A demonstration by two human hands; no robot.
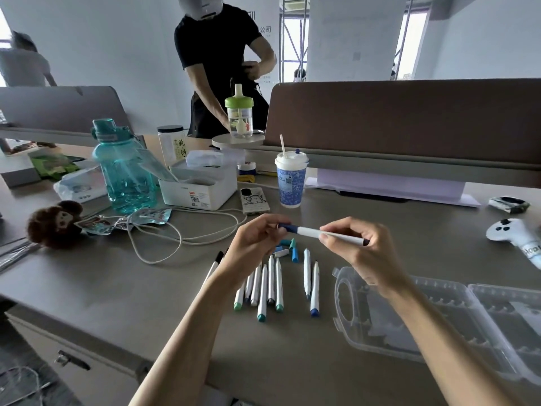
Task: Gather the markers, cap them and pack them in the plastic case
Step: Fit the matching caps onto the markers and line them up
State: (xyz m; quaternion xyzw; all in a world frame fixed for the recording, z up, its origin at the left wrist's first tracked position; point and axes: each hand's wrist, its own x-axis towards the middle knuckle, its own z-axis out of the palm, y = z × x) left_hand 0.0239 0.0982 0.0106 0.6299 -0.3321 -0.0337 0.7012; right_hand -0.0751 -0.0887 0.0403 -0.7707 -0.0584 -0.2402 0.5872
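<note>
The marker (310, 232) is gripped by the right hand (360, 253), its blue cap (288, 228) pinched by the left hand (257, 241); a straight push is judged needed.

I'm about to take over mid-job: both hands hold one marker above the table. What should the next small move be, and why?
Probably push the blue cap fully onto the marker. The left hand pinches the cap at the marker's end, the right hand grips the barrel, and whether it is seated is unclear. The plastic case lies open beside them.
</note>
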